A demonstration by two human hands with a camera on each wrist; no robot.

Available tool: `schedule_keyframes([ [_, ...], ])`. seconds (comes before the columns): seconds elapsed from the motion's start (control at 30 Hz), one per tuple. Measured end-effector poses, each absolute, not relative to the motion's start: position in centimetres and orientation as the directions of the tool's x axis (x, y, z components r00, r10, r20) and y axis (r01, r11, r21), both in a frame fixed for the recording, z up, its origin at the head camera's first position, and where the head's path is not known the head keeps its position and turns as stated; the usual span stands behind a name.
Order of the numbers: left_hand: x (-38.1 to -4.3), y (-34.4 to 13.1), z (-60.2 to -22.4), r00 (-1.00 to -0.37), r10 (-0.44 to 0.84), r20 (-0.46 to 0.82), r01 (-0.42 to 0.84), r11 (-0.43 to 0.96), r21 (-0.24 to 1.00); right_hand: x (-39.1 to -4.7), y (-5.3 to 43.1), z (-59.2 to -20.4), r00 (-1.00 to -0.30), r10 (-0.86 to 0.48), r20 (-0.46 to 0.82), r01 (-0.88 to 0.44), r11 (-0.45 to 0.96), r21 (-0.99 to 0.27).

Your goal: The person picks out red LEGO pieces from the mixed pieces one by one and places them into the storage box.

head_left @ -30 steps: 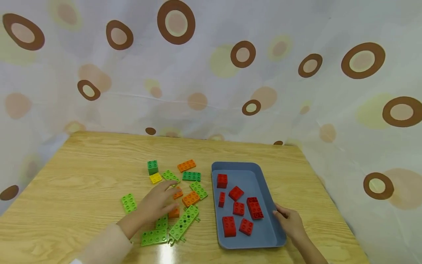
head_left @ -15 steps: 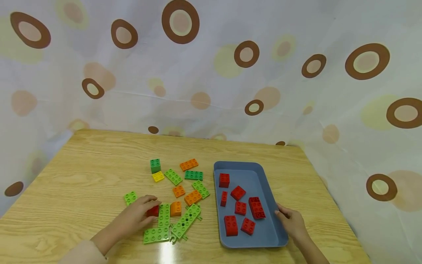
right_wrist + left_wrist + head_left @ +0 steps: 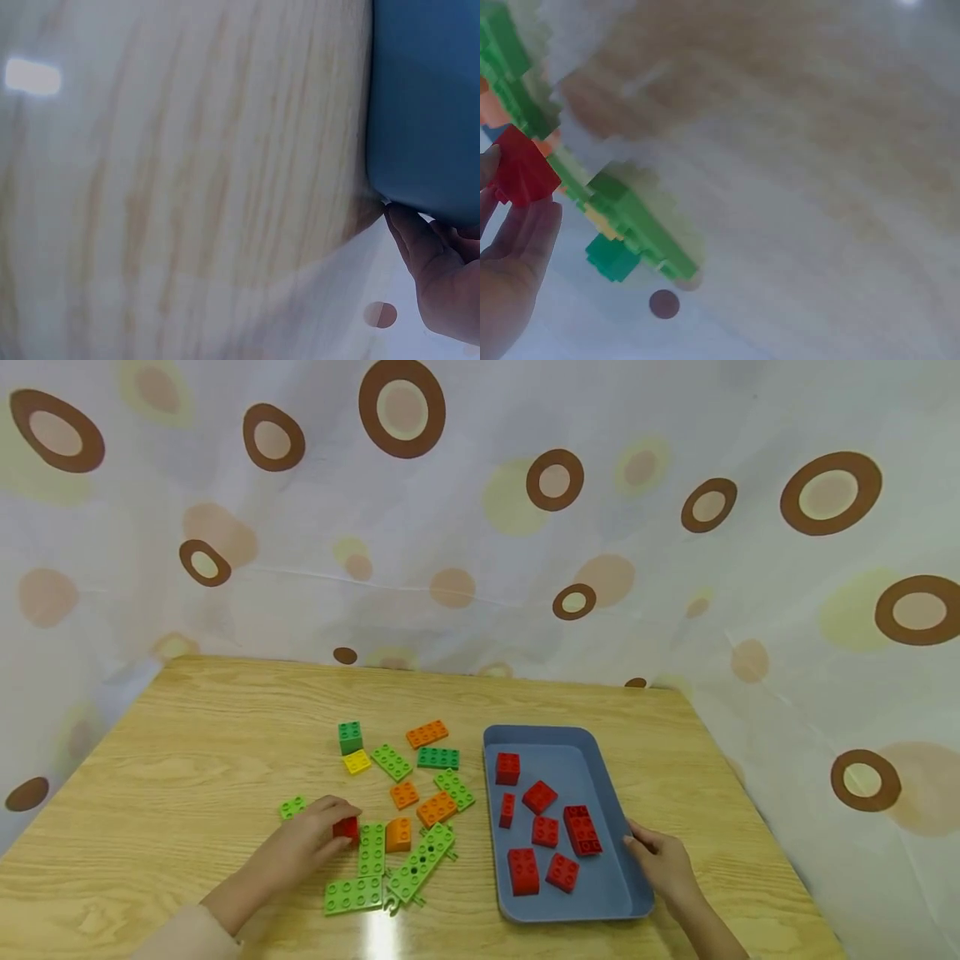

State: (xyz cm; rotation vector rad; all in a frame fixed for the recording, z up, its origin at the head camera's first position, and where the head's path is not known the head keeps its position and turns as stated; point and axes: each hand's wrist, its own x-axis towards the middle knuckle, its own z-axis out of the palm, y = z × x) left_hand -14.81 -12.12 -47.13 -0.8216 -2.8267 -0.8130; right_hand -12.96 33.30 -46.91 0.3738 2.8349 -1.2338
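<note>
My left hand (image 3: 300, 846) pinches a red toy building brick (image 3: 346, 829) between thumb and fingers, at the left side of the scattered bricks. In the left wrist view that red brick (image 3: 525, 169) is tilted in the fingertips. Beside it lie a light green plate brick (image 3: 371, 850) and an orange brick (image 3: 398, 835). On the right, a blue-grey tray (image 3: 558, 906) carries several red bricks (image 3: 545, 832). My right hand (image 3: 666, 868) grips the tray's right wall, thumb at the rim; in the right wrist view its fingers (image 3: 412, 232) reach under the tray's edge.
Several green, orange and yellow bricks lie loose left of the tray, among them a long light green piece with hooks (image 3: 422, 864). A dark green brick (image 3: 349, 737) stands at the back. A spotted cloth (image 3: 450, 527) hangs behind the wooden table (image 3: 225, 735).
My left hand has moved from over the middle bricks to the left and nearer, and has taken hold of the red brick, now more tilted. The right hand stays on the tray.
</note>
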Motion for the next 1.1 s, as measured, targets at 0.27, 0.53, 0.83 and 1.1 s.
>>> schedule_keyframes([
  [0.27, -16.2, -9.9, -44.7, -0.791, 0.506, 0.344, 0.611, 0.667, 0.425, -13.0, 33.3, -46.8, -0.972, 0.202, -0.118, 0.223, 0.653, -0.723],
  [0.53, -18.3, -5.0, -42.5, -0.718, 0.601, 0.350, 0.696, 0.610, 0.379, -13.0, 33.3, -47.0, -0.972, 0.208, -0.111, 0.223, 0.660, -0.718],
  [0.83, -20.6, 1.6, -40.7, -0.605, 0.713, 0.354, 0.794, 0.505, 0.340, -12.9, 33.3, -47.1, -0.970, 0.216, -0.110, 0.224, 0.631, -0.742],
  [1.1, -21.6, 7.0, -40.7, -0.620, 0.738, 0.268, 0.768, 0.498, 0.403, -13.0, 33.3, -47.1, -0.975, 0.201, -0.097, 0.205, 0.637, -0.743],
])
